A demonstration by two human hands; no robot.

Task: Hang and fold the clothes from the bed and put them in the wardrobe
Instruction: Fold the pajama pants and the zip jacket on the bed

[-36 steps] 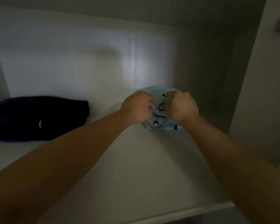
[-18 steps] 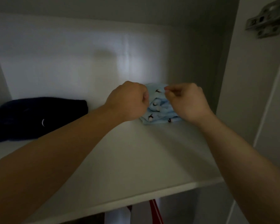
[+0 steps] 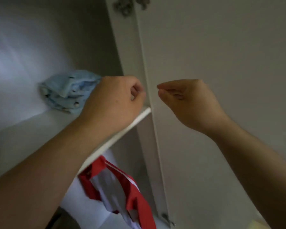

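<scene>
Lying folded toward the back of the shelf [image 3: 23, 134]: blue garment [image 3: 66, 91], set deep, likely so it cannot slide off | left hand [image 3: 116, 100]: over the shelf's front edge, fingers curled, holding nothing | right hand [image 3: 188, 101]: beside the shelf, fingertips pressed together, empty

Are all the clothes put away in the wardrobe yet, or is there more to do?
Partly. Done: a folded light blue garment lies on the shelf, and a red and white garment is below it. In hand: nothing; the left grip and right grip are curled and empty. Left: the bed is out of view, so I cannot tell how many clothes remain.
</scene>
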